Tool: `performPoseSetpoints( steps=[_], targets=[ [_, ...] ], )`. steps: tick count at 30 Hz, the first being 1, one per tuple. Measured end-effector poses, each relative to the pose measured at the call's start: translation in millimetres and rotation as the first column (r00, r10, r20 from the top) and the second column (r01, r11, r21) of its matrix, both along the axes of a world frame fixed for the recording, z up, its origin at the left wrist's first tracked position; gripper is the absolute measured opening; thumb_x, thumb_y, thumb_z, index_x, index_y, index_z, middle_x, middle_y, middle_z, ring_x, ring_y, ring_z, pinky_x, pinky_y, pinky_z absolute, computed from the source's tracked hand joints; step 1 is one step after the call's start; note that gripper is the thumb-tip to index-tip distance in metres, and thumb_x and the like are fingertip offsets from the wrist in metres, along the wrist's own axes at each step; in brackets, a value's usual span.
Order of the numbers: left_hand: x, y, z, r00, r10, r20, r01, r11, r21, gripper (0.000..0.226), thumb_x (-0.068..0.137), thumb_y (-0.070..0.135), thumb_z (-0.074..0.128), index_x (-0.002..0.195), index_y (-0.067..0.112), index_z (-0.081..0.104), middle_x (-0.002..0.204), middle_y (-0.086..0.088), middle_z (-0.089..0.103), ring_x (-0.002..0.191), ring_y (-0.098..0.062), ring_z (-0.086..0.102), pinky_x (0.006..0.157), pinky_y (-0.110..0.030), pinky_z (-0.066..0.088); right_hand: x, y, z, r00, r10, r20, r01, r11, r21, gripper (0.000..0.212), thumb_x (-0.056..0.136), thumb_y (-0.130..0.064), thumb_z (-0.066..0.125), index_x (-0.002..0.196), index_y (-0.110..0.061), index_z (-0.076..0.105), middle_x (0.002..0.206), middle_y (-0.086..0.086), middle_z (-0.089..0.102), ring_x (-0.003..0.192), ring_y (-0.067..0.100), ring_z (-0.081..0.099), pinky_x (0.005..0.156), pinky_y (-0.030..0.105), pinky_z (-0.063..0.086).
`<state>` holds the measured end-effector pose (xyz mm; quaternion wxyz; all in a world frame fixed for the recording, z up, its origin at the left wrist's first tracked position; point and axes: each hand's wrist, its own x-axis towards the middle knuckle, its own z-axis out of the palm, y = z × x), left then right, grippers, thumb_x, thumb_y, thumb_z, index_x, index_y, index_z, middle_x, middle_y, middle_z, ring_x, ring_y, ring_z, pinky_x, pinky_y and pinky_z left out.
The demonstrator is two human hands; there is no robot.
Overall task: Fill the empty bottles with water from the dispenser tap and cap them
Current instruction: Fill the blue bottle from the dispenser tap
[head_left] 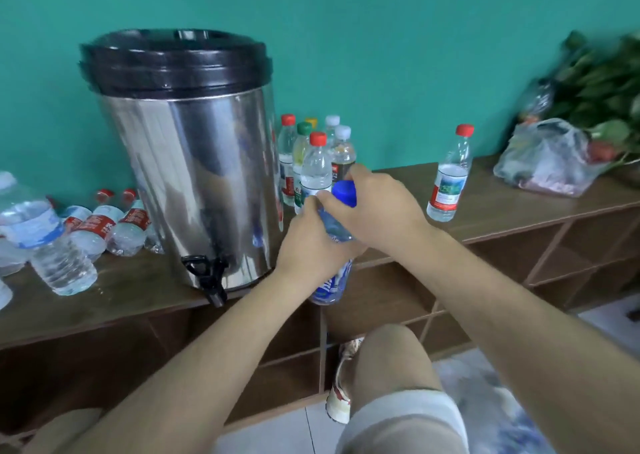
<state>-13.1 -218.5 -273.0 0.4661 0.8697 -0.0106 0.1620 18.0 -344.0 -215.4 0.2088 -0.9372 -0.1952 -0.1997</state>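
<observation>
Left hand [311,242] and right hand [377,207] meet out front, both gripping.

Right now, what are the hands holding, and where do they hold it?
One blue-labelled water bottle: the left-hand grip wraps its upper body, and the right-hand grip holds its blue cap.

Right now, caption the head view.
Left hand holds blue-labelled bottle, right hand grips its blue cap, beside steel dispenser.
</observation>
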Motion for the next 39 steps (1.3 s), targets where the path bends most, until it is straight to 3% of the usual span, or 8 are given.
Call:
performPoseSetpoints(
  steps=[7, 15, 20, 24, 27, 30, 33, 39],
  targets=[
    [59, -23, 1, 0.997, 0.043, 0.064, -0.047, 0.996, 0.072, 0.088, 0.078, 0.036, 0.089, 0.146, 0.016, 0.038, 0.138, -0.001, 0.045, 0.133, -0.020, 0.045, 0.109, -0.044, 0.046, 65, -7, 17, 0.998, -0.041, -0.054, 0.040, 0.999, -0.028, 0.043, 0.102, -0.053, 0.056, 0.099, -0.012, 0.042, 0.077, 0.000, 0.049, 0.078, 0.033, 0.057, 0.066, 0.037, 0.042],
    [95, -27, -11, 0.991, 0.114, 0.072, -0.123, 0.981, 0.149, 0.066, 0.090, 0.017, 0.078, 0.144, 0.014, 0.041, 0.136, -0.002, 0.040, 0.125, -0.020, 0.053, 0.100, -0.039, 0.051, 110, -3, 1, 0.991, -0.054, -0.125, 0.056, 0.998, 0.011, 0.044, 0.108, -0.048, 0.049, 0.117, -0.005, 0.051, 0.111, 0.015, 0.061, 0.099, 0.036, 0.063, 0.074, 0.035, 0.040],
    [107, -26, -10, 0.992, 0.124, 0.038, -0.129, 0.947, 0.294, 0.049, 0.097, 0.020, 0.069, 0.137, 0.008, 0.043, 0.130, -0.007, 0.045, 0.119, -0.020, 0.046, 0.095, -0.021, 0.041, 117, -2, -5, 0.990, 0.021, -0.139, -0.023, 1.000, -0.015, 0.043, 0.112, -0.039, 0.042, 0.135, -0.002, 0.046, 0.127, 0.018, 0.053, 0.110, 0.039, 0.056, 0.090, 0.041, 0.041],
    [109, -26, -6, 0.991, 0.132, 0.024, -0.134, 0.966, 0.223, 0.040, 0.099, 0.014, 0.064, 0.134, 0.003, 0.049, 0.130, -0.014, 0.049, 0.124, -0.027, 0.047, 0.104, -0.036, 0.044, 123, -8, -7, 0.986, 0.065, -0.152, -0.066, 0.998, -0.003, 0.032, 0.111, -0.016, 0.043, 0.139, -0.001, 0.043, 0.130, 0.018, 0.049, 0.112, 0.036, 0.052, 0.086, 0.031, 0.034],
    [102, -26, -7, 0.991, 0.124, 0.052, -0.131, 0.977, 0.168, 0.033, 0.099, 0.008, 0.063, 0.129, 0.000, 0.052, 0.125, -0.016, 0.051, 0.118, -0.030, 0.051, 0.100, -0.038, 0.045, 119, -17, -14, 0.978, 0.151, -0.142, -0.119, 0.970, 0.212, 0.041, 0.107, -0.005, 0.044, 0.148, -0.007, 0.043, 0.126, 0.014, 0.052, 0.114, 0.030, 0.052, 0.097, 0.037, 0.041],
    [86, -28, -12, 0.977, 0.093, 0.190, -0.128, 0.976, 0.178, 0.038, 0.096, 0.001, 0.063, 0.133, 0.000, 0.053, 0.127, -0.014, 0.050, 0.120, -0.030, 0.052, 0.103, -0.041, 0.045, 107, -30, -30, 0.984, 0.161, -0.071, -0.127, 0.928, 0.350, 0.048, 0.107, -0.013, 0.052, 0.154, -0.009, 0.040, 0.112, 0.003, 0.052, 0.103, 0.015, 0.049, 0.097, 0.031, 0.043],
    [78, -42, -16, 0.959, -0.032, 0.282, -0.056, 0.952, 0.300, 0.040, 0.094, -0.006, 0.059, 0.134, -0.001, 0.055, 0.131, -0.016, 0.050, 0.125, -0.032, 0.051, 0.107, -0.045, 0.045, 98, -49, -48, 0.995, 0.099, -0.010, -0.088, 0.924, 0.372, 0.046, 0.108, -0.022, 0.053, 0.151, -0.006, 0.045, 0.117, 0.008, 0.058, 0.107, 0.021, 0.057, 0.095, 0.036, 0.047],
    [121, -93, 2, 0.958, -0.197, 0.209, 0.079, 0.880, 0.468, 0.044, 0.101, 0.006, 0.057, 0.144, 0.000, 0.050, 0.141, -0.017, 0.048, 0.133, -0.034, 0.048, 0.112, -0.045, 0.041, 105, -111, -54, 0.990, -0.143, 0.002, 0.135, 0.939, 0.316, 0.043, 0.107, -0.032, 0.052, 0.144, -0.010, 0.052, 0.128, 0.010, 0.060, 0.117, 0.029, 0.059, 0.093, 0.045, 0.052]
  ],
)
